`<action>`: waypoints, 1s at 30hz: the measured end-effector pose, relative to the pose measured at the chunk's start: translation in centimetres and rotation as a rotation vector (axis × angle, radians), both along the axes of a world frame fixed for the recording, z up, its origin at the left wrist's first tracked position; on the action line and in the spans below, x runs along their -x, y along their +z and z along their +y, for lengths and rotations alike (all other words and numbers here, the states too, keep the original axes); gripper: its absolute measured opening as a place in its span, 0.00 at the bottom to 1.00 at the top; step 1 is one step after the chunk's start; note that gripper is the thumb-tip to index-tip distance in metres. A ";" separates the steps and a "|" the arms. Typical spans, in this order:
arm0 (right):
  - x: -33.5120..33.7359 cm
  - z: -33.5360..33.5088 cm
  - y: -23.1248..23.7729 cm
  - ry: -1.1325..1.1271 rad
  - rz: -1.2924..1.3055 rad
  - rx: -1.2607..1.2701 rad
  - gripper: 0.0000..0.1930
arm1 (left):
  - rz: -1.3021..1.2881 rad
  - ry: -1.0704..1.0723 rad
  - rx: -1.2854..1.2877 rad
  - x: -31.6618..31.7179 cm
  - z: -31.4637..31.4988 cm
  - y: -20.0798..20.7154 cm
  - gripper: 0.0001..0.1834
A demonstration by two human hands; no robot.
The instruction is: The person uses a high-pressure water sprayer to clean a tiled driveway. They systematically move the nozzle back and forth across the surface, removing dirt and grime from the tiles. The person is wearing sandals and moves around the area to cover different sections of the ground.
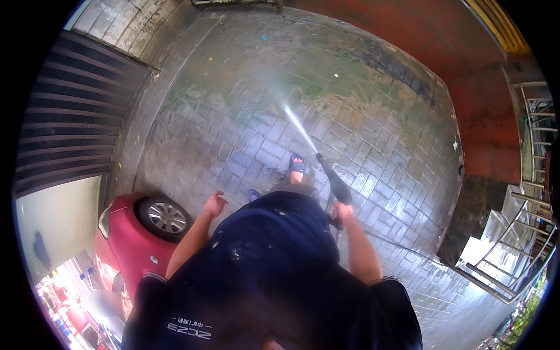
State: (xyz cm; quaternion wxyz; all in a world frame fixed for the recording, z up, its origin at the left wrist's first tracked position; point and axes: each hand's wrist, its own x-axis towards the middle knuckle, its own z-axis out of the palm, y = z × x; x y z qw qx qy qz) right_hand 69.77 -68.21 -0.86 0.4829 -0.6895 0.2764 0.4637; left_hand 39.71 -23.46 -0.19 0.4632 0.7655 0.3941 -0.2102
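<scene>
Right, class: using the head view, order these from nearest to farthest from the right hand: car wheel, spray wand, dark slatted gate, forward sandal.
From the right hand:
1. Spray wand: held in it.
2. Forward sandal: ahead, slightly left.
3. Car wheel: well left.
4. Dark slatted gate: farthest left, further ahead.

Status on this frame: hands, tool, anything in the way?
Right hand gripping black spray gun; left hand empty. Water jet aimed ahead over wet paving. Red car at left, outside the jet.
</scene>
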 end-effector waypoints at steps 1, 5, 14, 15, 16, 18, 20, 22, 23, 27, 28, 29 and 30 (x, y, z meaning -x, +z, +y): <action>-0.2 0.4 0.2 -0.010 -0.017 0.022 0.08 | -0.008 0.002 0.003 -0.1 0.1 0.1 0.23; -0.6 0.7 0.3 -0.118 -0.024 0.036 0.08 | -0.027 0.013 0.018 -1.4 0.1 0.8 0.22; -1.2 2.1 0.6 0.027 -0.025 0.016 0.06 | -0.003 -0.014 0.002 0.2 0.9 -0.5 0.20; -1.3 2.3 0.7 0.007 -0.025 0.024 0.06 | -0.003 -0.016 0.001 0.2 0.9 -0.6 0.20; -1.5 2.4 0.9 -0.007 -0.015 0.015 0.06 | -0.004 -0.019 0.000 0.2 0.8 -0.7 0.20; -1.8 2.6 1.1 -0.030 0.017 -0.017 0.06 | 0.003 -0.038 0.000 0.4 0.8 -0.8 0.20; -2.0 2.8 1.3 -0.018 0.039 -0.049 0.06 | -0.002 -0.072 -0.005 0.7 0.8 -0.8 0.20; -2.1 2.8 1.1 0.012 0.029 -0.045 0.05 | -0.017 -0.087 -0.002 1.0 0.6 -0.9 0.20; -2.2 2.7 1.0 0.022 0.018 -0.036 0.05 | -0.026 -0.079 0.002 1.1 0.5 -1.0 0.21; -2.4 2.8 0.9 -0.001 -0.004 -0.012 0.05 | -0.033 -0.035 0.023 1.1 0.3 -1.0 0.21; -2.4 2.9 1.0 -0.006 0.011 -0.036 0.05 | -0.032 -0.027 0.023 1.4 0.3 -1.2 0.21; -2.5 3.0 1.1 0.001 0.030 -0.053 0.05 | -0.032 -0.029 0.014 1.7 0.5 -1.4 0.21; -2.7 3.0 1.0 0.005 0.047 -0.068 0.05 | -0.029 -0.023 0.013 1.7 0.6 -1.5 0.21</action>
